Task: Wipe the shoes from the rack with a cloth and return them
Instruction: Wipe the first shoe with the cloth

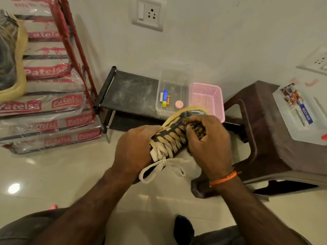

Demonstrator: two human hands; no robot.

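Observation:
A dark sneaker (174,137) with cream laces and a yellowish sole is held in the air in front of the low black shoe rack (127,91). My left hand (134,147) grips its left side near the tongue. My right hand (207,138) grips a dark patterned cloth (197,129) bunched under the fingers and presses it against the shoe's right side. The loose lace bow hangs down between my wrists. The far side of the shoe is hidden by my right hand.
On the rack stand a clear plastic box (174,89) with batteries and a pink basket (207,99). A brown plastic stool (261,131) with a lidded container (300,112) is at right. Stacked bags (46,103) and a red ladder (74,50) are at left. Another shoe (10,55) lies on the bags.

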